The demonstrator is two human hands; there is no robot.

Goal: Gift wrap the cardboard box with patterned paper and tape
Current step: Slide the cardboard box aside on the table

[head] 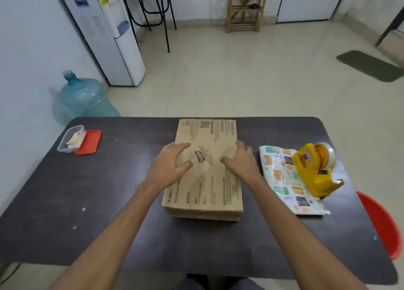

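Note:
A flat brown cardboard box (pixel 209 180) with black print lies in the middle of the dark table (pixel 87 202). My left hand (pixel 170 165) grips its left edge, with the thumb on the top face and the fingers spread over it. My right hand (pixel 238 160) grips the right edge, thumb on top and fingers curled over the side. Folded patterned wrapping paper (pixel 282 180) lies to the right of the box. A yellow tape dispenser (pixel 314 169) with a roll of tape sits on that paper.
A clear plastic container (pixel 71 137) with its red lid (pixel 88 142) beside it stands at the table's far left. A red tub (pixel 382 224) sits by the right edge. On the floor beyond are a water jug (pixel 85 97), a water dispenser (pixel 105 33) and a wooden rack (pixel 247 7).

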